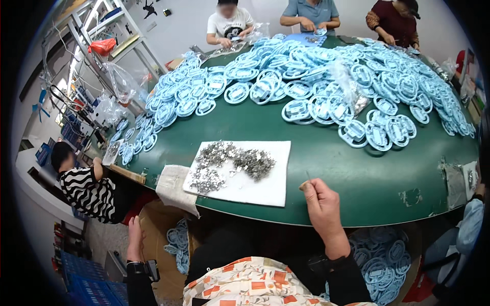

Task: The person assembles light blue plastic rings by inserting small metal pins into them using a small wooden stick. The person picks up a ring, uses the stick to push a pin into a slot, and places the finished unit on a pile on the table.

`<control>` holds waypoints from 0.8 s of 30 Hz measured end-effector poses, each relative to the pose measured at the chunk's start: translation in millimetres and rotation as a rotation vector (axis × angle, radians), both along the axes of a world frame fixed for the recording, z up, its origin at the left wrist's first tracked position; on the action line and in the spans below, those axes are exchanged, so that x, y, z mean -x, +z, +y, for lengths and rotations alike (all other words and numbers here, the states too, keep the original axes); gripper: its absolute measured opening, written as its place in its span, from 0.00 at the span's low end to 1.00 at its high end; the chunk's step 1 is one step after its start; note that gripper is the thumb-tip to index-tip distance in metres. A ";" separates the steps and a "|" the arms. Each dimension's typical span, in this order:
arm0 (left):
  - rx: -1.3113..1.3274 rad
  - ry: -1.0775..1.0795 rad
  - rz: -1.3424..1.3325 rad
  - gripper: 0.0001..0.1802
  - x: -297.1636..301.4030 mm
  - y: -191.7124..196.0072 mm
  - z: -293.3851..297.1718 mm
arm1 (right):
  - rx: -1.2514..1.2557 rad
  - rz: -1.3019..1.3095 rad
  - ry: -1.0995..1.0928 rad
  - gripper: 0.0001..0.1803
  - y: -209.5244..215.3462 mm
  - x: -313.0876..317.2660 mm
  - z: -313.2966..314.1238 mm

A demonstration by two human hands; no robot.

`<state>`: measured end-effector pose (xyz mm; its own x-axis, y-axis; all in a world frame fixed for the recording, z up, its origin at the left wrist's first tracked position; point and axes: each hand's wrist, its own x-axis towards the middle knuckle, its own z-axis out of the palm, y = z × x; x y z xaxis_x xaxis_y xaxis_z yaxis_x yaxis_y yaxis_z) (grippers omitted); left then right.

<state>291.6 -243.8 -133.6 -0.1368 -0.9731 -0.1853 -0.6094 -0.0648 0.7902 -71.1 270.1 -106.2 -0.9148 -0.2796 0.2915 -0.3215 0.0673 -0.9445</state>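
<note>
Our right hand [321,204] pinches a thin metal pin at the counter [326,168] edge; left hand [135,237] hangs low, loose, grasping nothing. Pin could slip floorward; metal clips [232,163] heaped nearby on white foam sheet [265,188].

Bare green worktop [326,168] lies open along the near edge, right of the white pad [255,186] heaped with metal clips [232,163]. Blue plastic rings [316,76] crowd the far half, blocking passage toward the far edge.
</note>
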 end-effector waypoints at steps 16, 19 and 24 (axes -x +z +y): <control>0.929 -1.043 0.052 0.07 227.4 151.1 266.8 | 0.013 0.123 -0.071 0.11 -17.5 1.3 -4.0; 0.968 -1.158 0.045 0.08 270.4 157.1 283.1 | -0.022 0.101 -0.065 0.11 -14.4 3.8 3.8; 1.000 -1.332 0.036 0.10 354.2 156.2 304.4 | -0.050 0.048 -0.032 0.11 -10.1 2.0 4.6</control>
